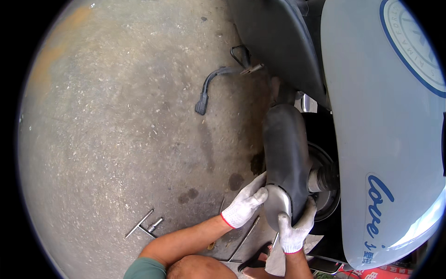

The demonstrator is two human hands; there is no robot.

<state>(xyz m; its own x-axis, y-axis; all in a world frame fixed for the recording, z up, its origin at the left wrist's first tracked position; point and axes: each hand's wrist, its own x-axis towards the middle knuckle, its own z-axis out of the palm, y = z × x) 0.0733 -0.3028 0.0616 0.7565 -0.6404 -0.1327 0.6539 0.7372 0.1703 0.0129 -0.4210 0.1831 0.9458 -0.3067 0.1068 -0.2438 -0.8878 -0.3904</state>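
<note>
A long, rounded black housing (pixel 285 139) runs along the side of a scooter, with a smooth silver-grey cover (pixel 279 197) at its near end. My left hand (pixel 245 201), in a white knit glove with a red cuff, grips the cover's left edge, its thumb on top. At the opposite lower edge my right hand (pixel 296 229), gloved the same way, has its thumb on the silver face and its fingers round the side. The fingertips of both hands are partly hidden behind the housing.
The scooter's pale blue body panel (pixel 385 139) fills the right side. A shock absorber spring (pixel 318 180) is next to the housing. The kickstand (pixel 204 97) juts out over stained concrete. A T-handle wrench (pixel 139 226) lies left of my left forearm; a long metal rod (pixel 245 238) lies between my arms.
</note>
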